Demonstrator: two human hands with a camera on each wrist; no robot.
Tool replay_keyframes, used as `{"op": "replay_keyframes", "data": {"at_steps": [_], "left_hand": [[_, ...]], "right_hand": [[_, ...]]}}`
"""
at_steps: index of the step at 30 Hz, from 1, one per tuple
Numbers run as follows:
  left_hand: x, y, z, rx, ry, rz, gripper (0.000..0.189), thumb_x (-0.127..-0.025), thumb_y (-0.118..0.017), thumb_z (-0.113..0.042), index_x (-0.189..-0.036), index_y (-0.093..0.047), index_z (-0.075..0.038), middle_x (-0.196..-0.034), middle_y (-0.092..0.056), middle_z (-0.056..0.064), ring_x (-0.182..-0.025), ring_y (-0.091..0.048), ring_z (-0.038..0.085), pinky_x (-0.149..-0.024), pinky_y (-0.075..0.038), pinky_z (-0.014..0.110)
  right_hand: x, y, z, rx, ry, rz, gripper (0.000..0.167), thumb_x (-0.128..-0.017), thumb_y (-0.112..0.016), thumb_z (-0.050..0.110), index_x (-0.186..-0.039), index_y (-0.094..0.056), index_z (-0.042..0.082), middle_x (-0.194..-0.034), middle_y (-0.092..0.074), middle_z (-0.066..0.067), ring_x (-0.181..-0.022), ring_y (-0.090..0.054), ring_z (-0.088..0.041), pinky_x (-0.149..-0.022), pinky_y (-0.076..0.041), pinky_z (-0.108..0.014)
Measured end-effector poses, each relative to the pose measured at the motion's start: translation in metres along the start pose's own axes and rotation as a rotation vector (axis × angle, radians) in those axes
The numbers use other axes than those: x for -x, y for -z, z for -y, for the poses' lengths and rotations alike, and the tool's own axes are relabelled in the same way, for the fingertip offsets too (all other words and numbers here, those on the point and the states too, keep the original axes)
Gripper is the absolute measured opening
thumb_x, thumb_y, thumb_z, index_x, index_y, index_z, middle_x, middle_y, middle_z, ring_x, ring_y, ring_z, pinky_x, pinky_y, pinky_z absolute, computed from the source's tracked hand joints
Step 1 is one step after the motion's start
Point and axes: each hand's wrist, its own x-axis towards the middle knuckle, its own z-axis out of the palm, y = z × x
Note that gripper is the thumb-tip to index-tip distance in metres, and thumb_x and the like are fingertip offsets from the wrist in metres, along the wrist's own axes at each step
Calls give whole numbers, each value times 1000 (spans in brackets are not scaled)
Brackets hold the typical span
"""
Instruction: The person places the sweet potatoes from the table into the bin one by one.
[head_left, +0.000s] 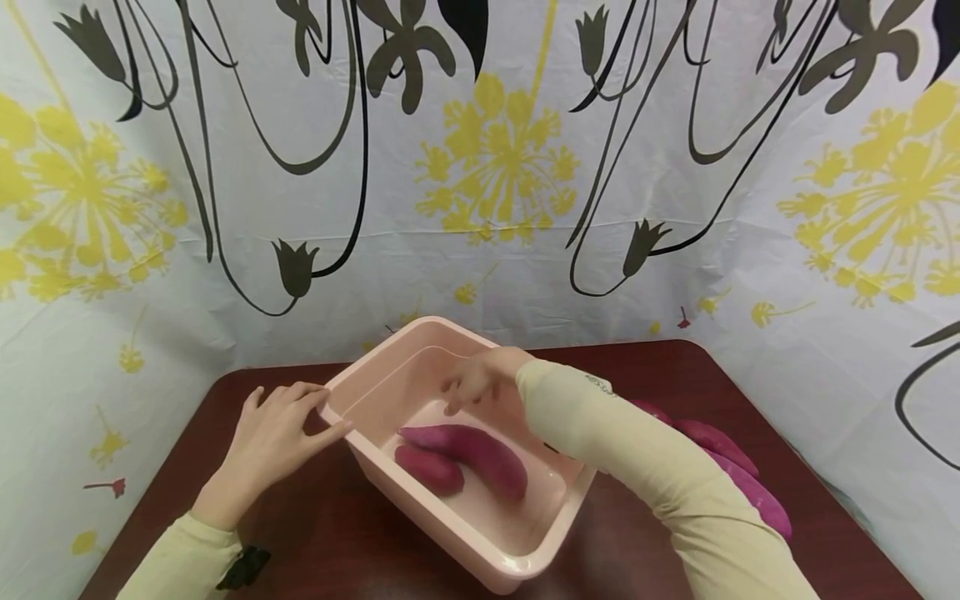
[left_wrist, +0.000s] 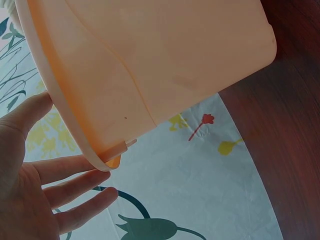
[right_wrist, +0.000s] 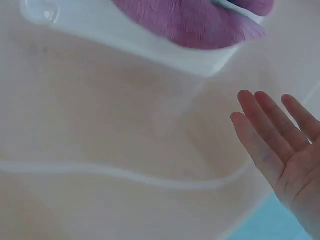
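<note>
A pale pink plastic basin [head_left: 431, 510] stands on the table, turned cornerwise. Two purple-skinned sweet potatoes lie on its floor: a long curved sweet potato [head_left: 480, 450] and a shorter sweet potato [head_left: 429, 469] beside it. My left hand [head_left: 273, 429] touches the rim at the left corner, thumb and fingers spread and fairly straight. That contact also shows in the left wrist view, with the hand [left_wrist: 37, 185] against the rim. Inside the basin, toward its far side, my right hand [head_left: 480, 379] has its fingers loosely extended, holding nothing and apart from the sweet potatoes.
More sweet potatoes [head_left: 750, 487] lie on the dark red-brown table [head_left: 300, 533] to the right, partly hidden by my right sleeve [head_left: 637, 454]. A patterned white sheet [head_left: 495, 292] hangs behind the table and along both sides.
</note>
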Motion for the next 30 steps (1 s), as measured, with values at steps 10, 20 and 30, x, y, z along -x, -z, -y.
{"op": "replay_keyframes", "data": {"at_steps": [10,20,30], "left_hand": [[1,1,1,-2,4,7,59,-74,-60,-54,-105,-64,-4,-106,-56,11,-95,-50,31,-86,-21,62],[1,0,0,-3,2,1,58,-73,-61,-53,-104,-64,-4,-105,-57,10,-94,-51,30,-85,-23,61],[1,1,-1,-3,-3,2,59,-73,-61,-54,-104,-64,-4,-105,-57,10,-95,-51,30,-85,-23,61]], "right_hand": [[37,30,3,21,91,-6,57,-87,-53,32,-137,-29,16,-130,-40,-6,-108,-48,-22,-83,-43,-39],[66,45,-15,3,140,-72,54,-87,-51,27,-135,-31,11,-121,-48,-6,-107,-49,-24,-83,-42,-41],[94,52,-39,23,179,-131,53,-87,-52,27,-133,-33,8,-116,-51,-7,-105,-50,-23,-79,-43,-35]]}}
